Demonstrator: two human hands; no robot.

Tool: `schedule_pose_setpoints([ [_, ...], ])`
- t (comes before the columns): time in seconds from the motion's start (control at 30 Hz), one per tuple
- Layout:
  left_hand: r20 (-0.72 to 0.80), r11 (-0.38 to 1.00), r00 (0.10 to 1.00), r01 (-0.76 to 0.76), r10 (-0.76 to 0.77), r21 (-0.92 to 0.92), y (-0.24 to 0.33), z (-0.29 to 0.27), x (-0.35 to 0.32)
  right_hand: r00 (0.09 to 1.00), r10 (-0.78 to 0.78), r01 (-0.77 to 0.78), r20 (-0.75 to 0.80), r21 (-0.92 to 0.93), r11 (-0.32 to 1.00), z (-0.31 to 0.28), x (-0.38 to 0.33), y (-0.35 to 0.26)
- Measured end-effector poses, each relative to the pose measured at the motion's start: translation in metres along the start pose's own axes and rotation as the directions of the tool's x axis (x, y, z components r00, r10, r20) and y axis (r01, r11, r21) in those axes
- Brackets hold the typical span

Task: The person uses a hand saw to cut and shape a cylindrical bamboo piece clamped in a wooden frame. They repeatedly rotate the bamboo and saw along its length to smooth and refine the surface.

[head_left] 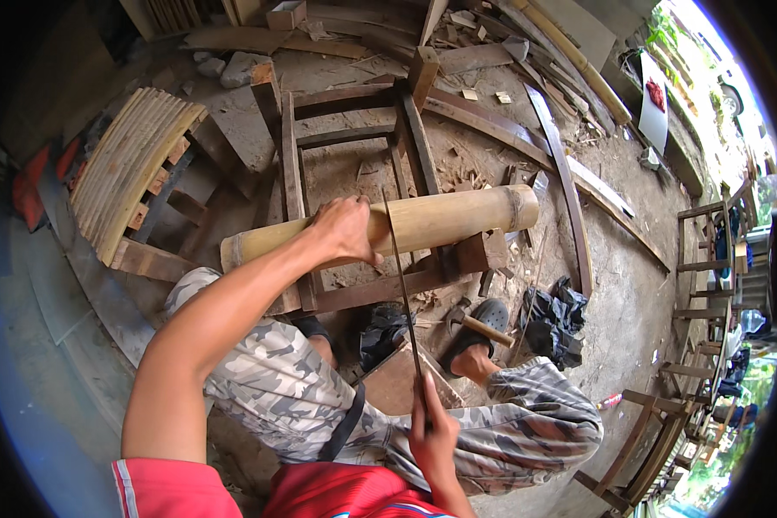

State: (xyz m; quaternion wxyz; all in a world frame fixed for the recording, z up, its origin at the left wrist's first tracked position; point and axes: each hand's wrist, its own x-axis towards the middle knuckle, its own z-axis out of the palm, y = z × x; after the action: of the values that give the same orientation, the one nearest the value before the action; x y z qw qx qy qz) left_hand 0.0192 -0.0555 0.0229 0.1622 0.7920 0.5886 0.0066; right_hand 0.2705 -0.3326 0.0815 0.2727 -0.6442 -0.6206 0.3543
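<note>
A thick bamboo pole (457, 216) lies crosswise over a dark wooden frame (345, 298) in front of me. My left hand (347, 229) presses on top of it, with the fingers wrapped round its far side and the thumb on the near side. Just right of that hand, the thin blade of a saw (403, 289) crosses the bamboo, touching it; how deep it sits I cannot tell. My right hand (432, 427), low between my knees, is closed round the saw's handle, which the fingers mostly hide.
A hammer (483, 328) rests by my right shoe, near a crumpled black plastic bag (552, 319). On the left stands a slatted bamboo seat (138, 173). Planks (570, 198) and offcuts litter the far floor; wooden frames (704, 285) line the right side.
</note>
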Motion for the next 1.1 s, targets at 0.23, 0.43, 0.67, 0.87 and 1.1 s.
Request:
schedule_pose_setpoints([
  [0.23, 0.137, 0.998, 0.989, 0.059, -0.058, -0.001, 0.003, -0.017, 0.001, 0.993, -0.097, 0.101, -0.071, 0.043, 0.994, 0.038, 0.138, -0.042],
  [0.43, 0.256, 0.993, 0.960, 0.117, -0.114, 0.003, 0.013, -0.025, 0.002, 0.986, -0.155, 0.152, -0.056, -0.044, 0.987, 0.027, 0.077, -0.020],
  [0.67, 0.129, 0.998, 0.990, 0.062, -0.059, -0.019, 0.013, -0.011, -0.001, 1.000, 0.014, -0.014, -0.011, 0.001, 1.000, -0.005, 0.059, -0.032],
  [0.87, 0.248, 0.989, 0.961, 0.140, -0.124, -0.046, 0.008, -0.016, 0.001, 1.000, -0.004, 0.006, -0.022, 0.080, 0.997, 0.027, 0.118, -0.042],
  [1.1, 0.011, 1.000, 1.000, 0.009, -0.008, -0.023, -0.002, -0.004, 0.003, 1.000, 0.020, -0.020, 0.016, 0.011, 1.000, -0.024, -0.011, -0.006],
])
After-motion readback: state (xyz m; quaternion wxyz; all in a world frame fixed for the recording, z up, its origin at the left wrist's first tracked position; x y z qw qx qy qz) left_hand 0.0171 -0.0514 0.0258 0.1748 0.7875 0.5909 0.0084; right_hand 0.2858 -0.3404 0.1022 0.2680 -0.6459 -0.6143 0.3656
